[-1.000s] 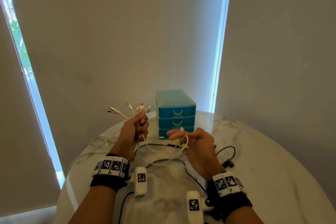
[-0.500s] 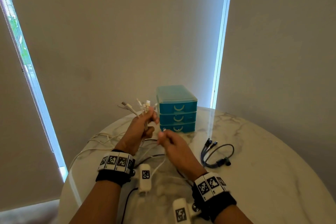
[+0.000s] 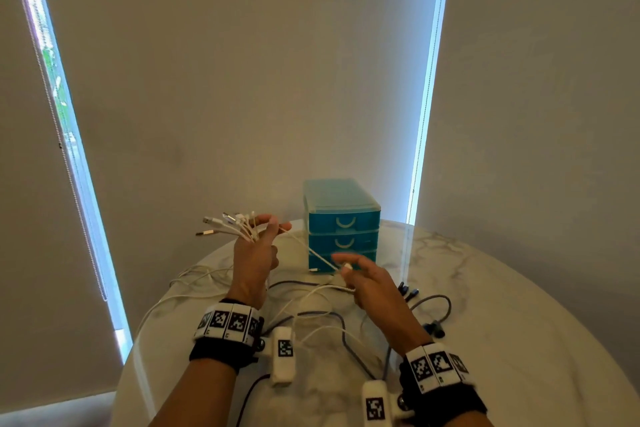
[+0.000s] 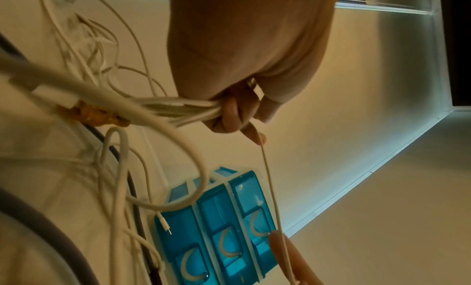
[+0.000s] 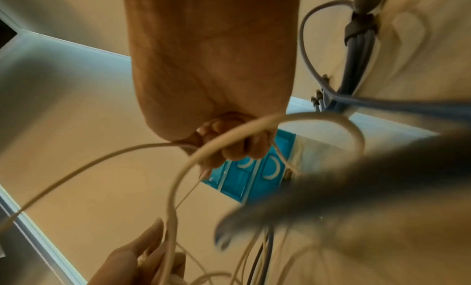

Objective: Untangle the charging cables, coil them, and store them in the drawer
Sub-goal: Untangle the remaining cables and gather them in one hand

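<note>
- A bunch of white charging cables (image 3: pixel 239 229) is fanning out above the left hand (image 3: pixel 254 255), the metal plug ends pointing up and to the left, while their long tails are trailing down onto the counter (image 3: pixel 502 340) in loose loops.
- One thin white cable (image 3: pixel 308 246) is stretching taut from the left hand across to the right hand (image 3: pixel 372 284), passing in front of the drawers.
- A dark grey cable (image 3: pixel 332 315) is snaking among the white ones on the counter, and a bound dark multi-plug cable (image 3: pixel 429 305) is lying to the right, apart from the tangle.
- A small teal drawer unit (image 3: pixel 341 224) with three shut drawers is standing at the far edge of the counter, just behind the hands.
- The counter is round, with a pale marbled top; plain blinds are hanging behind it, with daylight showing in narrow strips at both sides.
- The left hand is gripping the white bunch, raised above the counter, index finger pointing outward.
- The right hand is pinching the thin cable's end between thumb and fingers, with another white cable looping under its curled fingers (image 5: pixel 237 146).
</note>
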A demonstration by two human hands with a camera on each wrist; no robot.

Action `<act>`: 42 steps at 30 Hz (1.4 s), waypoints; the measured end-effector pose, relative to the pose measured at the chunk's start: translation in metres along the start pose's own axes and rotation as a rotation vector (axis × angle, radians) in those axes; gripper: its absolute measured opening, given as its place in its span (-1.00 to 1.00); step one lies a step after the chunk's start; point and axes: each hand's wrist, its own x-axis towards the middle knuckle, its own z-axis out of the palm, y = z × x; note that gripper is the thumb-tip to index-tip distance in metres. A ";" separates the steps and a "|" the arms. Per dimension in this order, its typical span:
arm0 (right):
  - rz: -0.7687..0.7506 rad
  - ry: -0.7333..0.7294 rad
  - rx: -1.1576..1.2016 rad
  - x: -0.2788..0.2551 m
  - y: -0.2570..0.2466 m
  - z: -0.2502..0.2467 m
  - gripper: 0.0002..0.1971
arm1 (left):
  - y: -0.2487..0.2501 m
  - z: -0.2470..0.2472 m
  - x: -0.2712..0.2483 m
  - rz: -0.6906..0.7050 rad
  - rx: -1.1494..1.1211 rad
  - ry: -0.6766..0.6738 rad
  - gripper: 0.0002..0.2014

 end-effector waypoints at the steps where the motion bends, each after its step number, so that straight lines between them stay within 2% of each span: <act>1: 0.035 -0.085 0.004 -0.003 -0.002 -0.003 -0.70 | -0.002 0.000 0.000 0.021 0.028 0.026 -0.90; 3: 0.104 -0.241 -0.021 -0.007 -0.008 -0.006 -0.70 | -0.001 -0.001 0.000 0.025 0.004 0.007 -0.89; 4: 0.127 -0.265 -0.035 -0.004 -0.011 -0.006 -0.70 | 0.001 -0.002 -0.001 0.007 -0.046 -0.051 -0.88; 7: 0.299 -0.082 0.067 0.012 -0.012 -0.002 -0.79 | 0.011 -0.005 -0.006 -0.058 -0.190 -0.309 -0.87; 8: 0.329 -0.036 0.132 0.014 -0.009 -0.002 -0.73 | 0.014 -0.006 -0.010 -0.077 -0.183 -0.404 -0.87; 10: 0.282 -0.035 0.246 0.009 -0.003 0.004 -0.56 | 0.016 -0.007 -0.015 -0.110 -0.084 -0.593 -0.81; 12: 0.263 -0.080 0.330 -0.001 -0.003 0.015 -0.49 | 0.013 -0.008 -0.019 -0.118 0.071 -0.750 -0.73; 14: 0.262 -0.064 0.441 0.000 -0.001 0.024 -0.48 | 0.009 -0.007 -0.022 -0.129 0.207 -0.863 -0.68; 17: 0.226 0.104 0.653 0.008 0.003 0.022 -0.54 | 0.003 -0.004 -0.024 -0.149 0.307 -0.928 -0.80; 20: 0.207 0.280 0.871 0.015 0.012 0.006 -0.69 | 0.002 -0.001 -0.025 -0.136 0.396 -0.941 -0.85; 22: 0.166 0.342 0.842 0.013 0.013 -0.003 -0.76 | 0.004 0.004 -0.028 -0.114 0.490 -0.872 -0.78; 23: 0.151 0.350 0.780 0.011 0.011 -0.005 -0.75 | 0.005 0.007 -0.030 -0.115 0.537 -0.795 -0.69; 26: 0.142 0.220 0.586 0.004 0.002 -0.003 -0.71 | 0.008 0.013 -0.031 -0.110 0.613 -0.533 -0.41; 27: 0.146 0.136 0.531 0.002 -0.001 0.002 -0.70 | 0.009 0.015 -0.032 -0.115 0.572 -0.498 -0.35; 29: 0.143 0.011 0.395 -0.003 -0.008 0.016 -0.69 | 0.011 0.019 -0.033 -0.171 0.431 -0.534 -0.31; 32: 0.132 -0.044 0.297 -0.007 -0.010 0.031 -0.69 | 0.013 0.024 -0.040 -0.211 0.376 -0.651 -0.45; 35: 0.132 -0.035 0.264 -0.008 -0.009 0.034 -0.70 | 0.006 0.020 -0.036 -0.098 0.499 -0.682 -0.55; 39: 0.113 -0.050 0.217 -0.009 -0.009 0.036 -0.71 | 0.004 0.019 -0.033 -0.032 0.421 -0.554 -0.58; 42: 0.158 -0.002 0.421 -0.002 -0.004 0.028 -0.70 | 0.003 0.015 -0.024 0.027 0.207 -0.369 -0.66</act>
